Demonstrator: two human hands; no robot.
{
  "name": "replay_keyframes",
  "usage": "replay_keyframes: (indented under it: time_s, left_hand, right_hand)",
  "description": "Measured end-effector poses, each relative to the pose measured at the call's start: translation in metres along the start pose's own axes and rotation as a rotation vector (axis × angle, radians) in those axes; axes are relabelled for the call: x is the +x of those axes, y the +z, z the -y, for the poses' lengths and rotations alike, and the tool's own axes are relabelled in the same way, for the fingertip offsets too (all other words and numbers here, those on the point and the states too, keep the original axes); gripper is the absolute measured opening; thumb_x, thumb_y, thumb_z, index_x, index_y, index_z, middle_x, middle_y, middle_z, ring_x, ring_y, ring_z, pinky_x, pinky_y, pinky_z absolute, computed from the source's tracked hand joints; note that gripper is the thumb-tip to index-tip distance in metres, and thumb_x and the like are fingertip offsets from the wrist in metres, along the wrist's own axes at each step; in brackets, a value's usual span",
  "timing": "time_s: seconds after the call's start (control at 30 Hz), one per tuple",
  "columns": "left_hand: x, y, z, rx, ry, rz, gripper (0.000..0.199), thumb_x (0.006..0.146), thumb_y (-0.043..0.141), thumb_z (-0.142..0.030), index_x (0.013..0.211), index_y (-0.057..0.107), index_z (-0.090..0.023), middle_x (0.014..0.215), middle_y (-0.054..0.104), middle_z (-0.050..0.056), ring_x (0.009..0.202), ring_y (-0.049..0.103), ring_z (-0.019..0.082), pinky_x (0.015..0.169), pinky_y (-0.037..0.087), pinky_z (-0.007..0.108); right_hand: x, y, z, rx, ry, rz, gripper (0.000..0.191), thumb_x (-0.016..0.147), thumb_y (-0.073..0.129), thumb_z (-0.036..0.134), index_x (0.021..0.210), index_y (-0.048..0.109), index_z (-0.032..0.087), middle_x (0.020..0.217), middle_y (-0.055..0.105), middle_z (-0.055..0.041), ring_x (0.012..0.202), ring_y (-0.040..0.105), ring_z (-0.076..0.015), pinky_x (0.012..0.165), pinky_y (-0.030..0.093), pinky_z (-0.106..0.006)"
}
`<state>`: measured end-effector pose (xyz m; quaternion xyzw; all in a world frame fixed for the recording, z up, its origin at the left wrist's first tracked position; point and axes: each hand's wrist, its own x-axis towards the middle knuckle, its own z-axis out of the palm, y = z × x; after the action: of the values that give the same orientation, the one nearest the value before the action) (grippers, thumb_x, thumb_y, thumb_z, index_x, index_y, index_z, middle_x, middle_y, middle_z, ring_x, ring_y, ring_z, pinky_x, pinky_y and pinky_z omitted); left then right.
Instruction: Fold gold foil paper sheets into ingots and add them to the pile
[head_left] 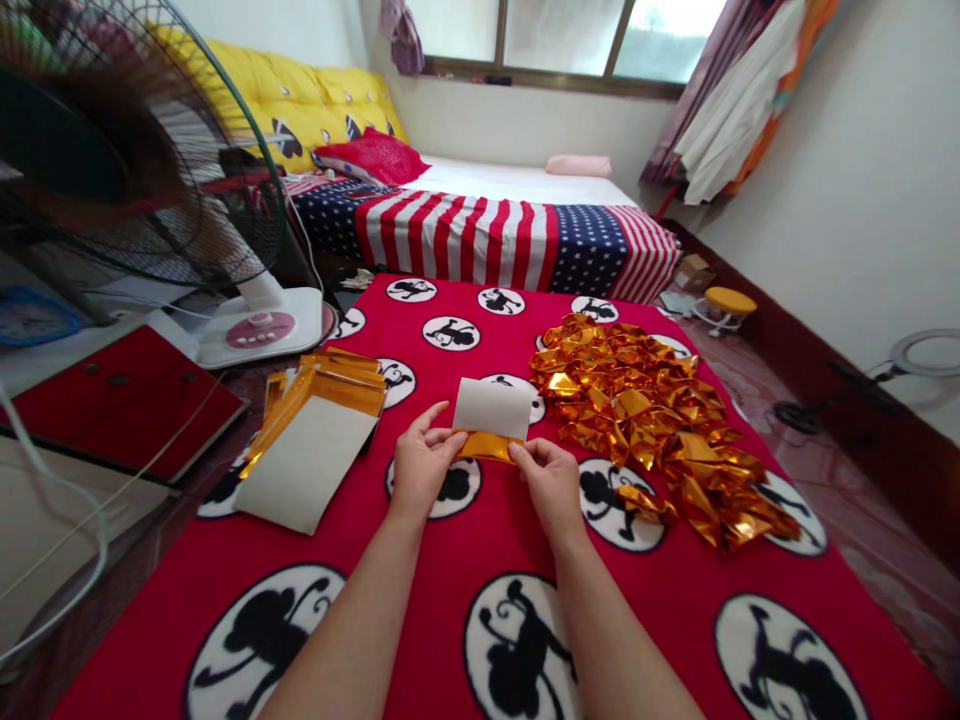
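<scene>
Between my two hands is a sheet of gold foil paper point(491, 408), its pale back facing up and its near edge turned over to show a shiny gold strip. My left hand point(425, 455) pinches the left end of that strip, index finger stretched out. The right end is pinched by my right hand point(550, 478). To the left lies a stack of foil paper point(307, 465), with gold sheets fanned out and a pale sheet on top. A large heap of folded gold foil pieces point(626, 395) spreads on the right, one piece point(643, 503) lying apart near my right hand.
A red cloth with monkey prints point(420, 640) covers the table. An electric fan point(259, 320) stands at the left beside a dark red panel point(124, 395). Beyond the table is a bed point(480, 235); a yellow stool point(729, 300) stands on the floor at right.
</scene>
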<state>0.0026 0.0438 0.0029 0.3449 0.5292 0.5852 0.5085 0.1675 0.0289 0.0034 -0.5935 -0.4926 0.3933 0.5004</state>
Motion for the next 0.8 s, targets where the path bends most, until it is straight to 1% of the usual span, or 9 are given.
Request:
replay_keyframes:
  time_s: [0.1,0.2,0.3,0.37,0.43,0.53,0.67,0.73,0.8]
  left_hand:
    - [0.000,-0.002,-0.001,0.115,0.021,0.006,0.070,0.071,0.073,-0.018,0.136,0.050,-0.013,0.079,0.075,0.004,0.066,0.072,0.017,0.060,0.059,0.024]
    - [-0.001,-0.005,-0.003,0.408,0.094,-0.005,0.060,0.072,0.071,-0.017,0.130,0.057,-0.015,0.077,0.076,0.003,0.069,0.072,0.018,0.063,0.057,0.025]
    - [-0.002,-0.007,-0.002,0.700,0.190,-0.009,0.050,0.074,0.069,-0.015,0.123,0.064,-0.018,0.076,0.076,0.003,0.071,0.072,0.017,0.070,0.055,0.026]
    - [-0.004,-0.006,-0.002,0.829,0.231,-0.018,0.046,0.075,0.068,-0.017,0.121,0.065,-0.020,0.077,0.076,0.002,0.073,0.072,0.018,0.073,0.054,0.027]
    - [-0.007,-0.004,-0.004,0.921,0.247,-0.038,0.044,0.076,0.068,-0.018,0.120,0.066,-0.022,0.080,0.077,0.002,0.076,0.071,0.018,0.075,0.052,0.028]
    - [-0.013,0.001,-0.007,1.012,0.236,-0.075,0.040,0.078,0.067,-0.020,0.118,0.067,-0.024,0.084,0.077,0.001,0.080,0.071,0.019,0.074,0.051,0.028]
    - [-0.022,0.005,-0.007,1.134,0.236,-0.120,0.035,0.082,0.064,-0.024,0.116,0.068,-0.028,0.089,0.077,0.001,0.082,0.070,0.022,0.069,0.047,0.030]
    - [-0.024,0.006,-0.006,1.188,0.281,-0.152,0.032,0.082,0.064,-0.026,0.114,0.070,-0.029,0.090,0.075,0.003,0.082,0.068,0.022,0.069,0.046,0.030]
    - [-0.025,0.005,-0.004,1.233,0.357,-0.194,0.029,0.081,0.066,-0.027,0.109,0.073,-0.028,0.090,0.072,0.005,0.085,0.066,0.023,0.073,0.045,0.031]
  right_hand:
    - [0.000,0.000,0.000,-0.069,-0.027,-0.014,0.032,0.076,0.063,0.042,0.056,0.057,0.018,0.049,0.046,0.0048,0.050,0.040,-0.0105,0.052,0.029,-0.023]
    - [-0.002,-0.001,0.002,-0.233,-0.072,-0.025,0.031,0.076,0.060,0.037,0.052,0.054,0.018,0.048,0.043,0.0053,0.050,0.040,-0.0103,0.053,0.029,-0.023]
    - [-0.005,-0.001,0.005,-0.479,-0.095,-0.030,0.027,0.077,0.058,0.033,0.054,0.056,0.019,0.050,0.049,0.0042,0.051,0.044,-0.0109,0.054,0.027,-0.024]
    - [-0.007,0.000,0.006,-0.621,-0.086,-0.034,0.024,0.078,0.057,0.031,0.057,0.060,0.020,0.053,0.055,0.0034,0.052,0.047,-0.0113,0.054,0.025,-0.025]
    - [-0.008,0.001,0.008,-0.714,-0.070,-0.036,0.022,0.079,0.057,0.032,0.060,0.063,0.022,0.055,0.058,0.0029,0.054,0.049,-0.0120,0.054,0.024,-0.025]
    - [-0.009,0.002,0.009,-0.802,-0.059,-0.040,0.021,0.080,0.058,0.033,0.063,0.066,0.023,0.058,0.062,0.0020,0.057,0.053,-0.0133,0.054,0.023,-0.025]
    - [-0.008,0.003,0.009,-0.869,-0.052,-0.036,0.020,0.081,0.058,0.034,0.066,0.067,0.024,0.061,0.066,0.0008,0.060,0.056,-0.0145,0.055,0.024,-0.025]
    - [-0.008,0.003,0.010,-0.892,-0.046,-0.035,0.020,0.081,0.058,0.034,0.066,0.066,0.024,0.062,0.067,0.0006,0.061,0.058,-0.0151,0.055,0.024,-0.026]
    - [-0.009,0.003,0.010,-0.910,-0.037,-0.033,0.020,0.081,0.058,0.035,0.067,0.066,0.025,0.063,0.067,0.0006,0.062,0.059,-0.0159,0.054,0.024,-0.026]
